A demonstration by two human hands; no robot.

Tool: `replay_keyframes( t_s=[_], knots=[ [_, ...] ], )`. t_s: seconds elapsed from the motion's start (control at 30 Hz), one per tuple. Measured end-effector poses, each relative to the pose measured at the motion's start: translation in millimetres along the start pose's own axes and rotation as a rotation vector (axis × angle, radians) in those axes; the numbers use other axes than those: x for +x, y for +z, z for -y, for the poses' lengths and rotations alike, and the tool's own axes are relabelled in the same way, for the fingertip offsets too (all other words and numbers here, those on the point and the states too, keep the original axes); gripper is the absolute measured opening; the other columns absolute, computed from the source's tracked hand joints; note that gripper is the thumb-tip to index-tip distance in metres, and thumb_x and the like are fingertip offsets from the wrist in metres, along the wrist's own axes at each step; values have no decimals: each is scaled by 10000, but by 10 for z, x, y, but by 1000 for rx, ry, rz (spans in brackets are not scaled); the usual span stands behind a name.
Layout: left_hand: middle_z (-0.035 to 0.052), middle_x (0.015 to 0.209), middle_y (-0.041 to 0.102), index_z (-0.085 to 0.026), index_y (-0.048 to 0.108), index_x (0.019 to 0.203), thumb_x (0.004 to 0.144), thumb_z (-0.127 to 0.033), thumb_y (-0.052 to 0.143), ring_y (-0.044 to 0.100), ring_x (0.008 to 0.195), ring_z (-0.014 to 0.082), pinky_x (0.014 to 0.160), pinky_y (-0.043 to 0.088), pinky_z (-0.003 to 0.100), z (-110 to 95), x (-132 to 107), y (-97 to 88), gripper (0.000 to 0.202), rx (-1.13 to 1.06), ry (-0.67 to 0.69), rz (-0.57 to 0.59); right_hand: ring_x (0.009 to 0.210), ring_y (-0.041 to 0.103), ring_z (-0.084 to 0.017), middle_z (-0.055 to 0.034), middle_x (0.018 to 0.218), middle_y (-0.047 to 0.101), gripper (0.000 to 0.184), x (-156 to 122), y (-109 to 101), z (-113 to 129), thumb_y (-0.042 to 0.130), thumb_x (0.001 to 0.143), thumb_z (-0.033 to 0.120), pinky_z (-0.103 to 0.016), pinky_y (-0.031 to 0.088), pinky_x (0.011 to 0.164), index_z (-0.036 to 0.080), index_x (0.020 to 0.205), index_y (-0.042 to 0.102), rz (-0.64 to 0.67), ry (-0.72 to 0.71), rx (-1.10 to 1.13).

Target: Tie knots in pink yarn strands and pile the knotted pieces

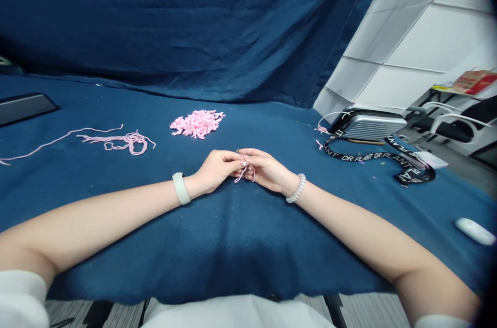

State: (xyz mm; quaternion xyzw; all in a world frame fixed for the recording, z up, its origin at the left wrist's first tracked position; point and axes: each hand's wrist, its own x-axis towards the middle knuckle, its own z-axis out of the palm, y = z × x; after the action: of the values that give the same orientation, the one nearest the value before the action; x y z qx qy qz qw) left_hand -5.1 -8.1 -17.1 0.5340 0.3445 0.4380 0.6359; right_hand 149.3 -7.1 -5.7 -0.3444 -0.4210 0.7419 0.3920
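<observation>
My left hand [218, 168] and my right hand [264, 167] meet at the middle of the blue cloth-covered table [233, 245]. Both pinch a short piece of pink yarn [244, 174] held between their fingertips, its loose ends hanging down to the cloth. A pale bangle sits on my left wrist and a beaded bracelet on my right. Behind the hands lies a heap of small pink yarn pieces [197, 123]. Further left lies a tangle of long pink yarn strands [125, 141], with one strand trailing towards the left edge.
A black lanyard with white lettering [378, 158] and a silver ridged case [370, 125] lie at the right. A white oblong object [475, 230] rests near the right edge. A dark flat object [23, 106] lies far left. Blue fabric hangs behind.
</observation>
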Motion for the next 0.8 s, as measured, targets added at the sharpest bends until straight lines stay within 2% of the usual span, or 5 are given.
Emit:
replay_keyframes(
  t_s=[0.13, 0.33, 0.5, 0.6, 0.8],
  knots=[
    [49, 636, 665, -91, 663, 733, 697, -224, 685, 618, 575, 121, 564, 490, 219, -17, -1, 1, 140, 6, -10, 15, 440, 444, -45, 34, 583, 552, 308, 8, 28, -37, 708, 691, 256, -176, 329, 425, 151, 942, 564, -44, -51, -89],
    [25, 589, 624, -102, 600, 649, 710, -260, 678, 567, 524, 86, 524, 464, 201, -32, -12, 9, 186, 24, -9, 30, 457, 448, -60, 44, 598, 544, 348, 13, 55, -138, 704, 685, 335, -198, 331, 432, 175, 955, 553, -177, -205, -157],
    [17, 609, 618, -111, 582, 668, 728, -280, 660, 557, 528, 77, 533, 468, 203, -22, -6, 6, 195, 36, -30, 32, 559, 498, -81, 17, 656, 569, 279, 16, 43, -134, 666, 710, 406, -213, 390, 504, 170, 850, 613, -112, -239, 30],
    [16, 621, 617, -107, 594, 676, 719, -271, 667, 551, 528, 67, 533, 459, 190, -15, 2, 6, 184, 61, -53, 9, 603, 518, -84, 3, 678, 595, 227, 22, 24, -121, 697, 686, 359, -209, 408, 539, 157, 775, 646, -94, -216, 84],
    [5, 610, 604, -105, 609, 691, 711, -245, 669, 546, 526, 58, 556, 463, 192, -18, 8, 14, 154, 77, -68, -22, 661, 554, -87, -8, 729, 644, 175, 37, 11, -136, 727, 651, 294, -211, 434, 605, 158, 754, 689, -76, -199, 91]
  ],
)
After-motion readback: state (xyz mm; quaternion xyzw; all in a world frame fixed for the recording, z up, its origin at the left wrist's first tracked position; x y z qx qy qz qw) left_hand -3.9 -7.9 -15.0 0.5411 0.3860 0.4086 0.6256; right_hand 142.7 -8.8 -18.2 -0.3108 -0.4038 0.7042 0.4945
